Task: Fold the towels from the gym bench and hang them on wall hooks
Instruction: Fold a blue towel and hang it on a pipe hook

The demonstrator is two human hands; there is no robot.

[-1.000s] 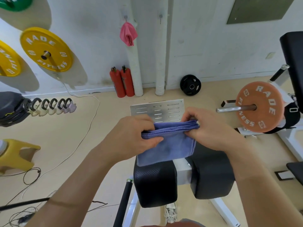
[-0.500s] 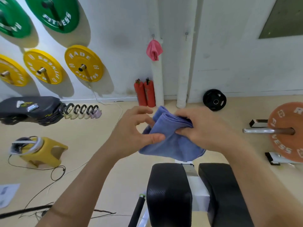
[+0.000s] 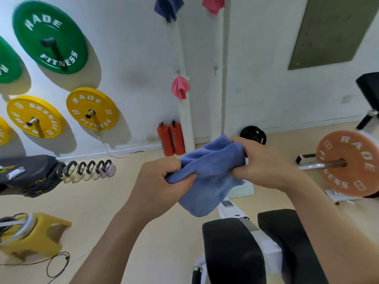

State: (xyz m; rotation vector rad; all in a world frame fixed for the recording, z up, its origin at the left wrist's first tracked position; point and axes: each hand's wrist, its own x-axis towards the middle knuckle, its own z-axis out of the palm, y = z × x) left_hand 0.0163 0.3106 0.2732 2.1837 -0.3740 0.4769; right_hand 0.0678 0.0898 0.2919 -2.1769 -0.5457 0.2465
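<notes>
I hold the folded blue towel in the air with both hands, just beyond the black pads of the gym bench; it does not touch the bench. My left hand has its fingers curled round the lower left end of the bundle, with the thumb pressed on top of the cloth. My right hand grips the upper right end, where the layers bunch together, and its fingers are closed round that edge. The rest of the towel hangs down between my hands as a soft flap.

I judge that the folding is finished, or nearly, and that the step in hand is to carry this towel to the wall. There a pink towel hangs from one hook, and to its right another hook looks bare. Higher up are a dark blue towel and a second pink towel, only partly in view. For the next move I think I must raise the bundle to the bare hook, catch the cloth on it, and not let the layers slide open when one hand lets go.
</notes>
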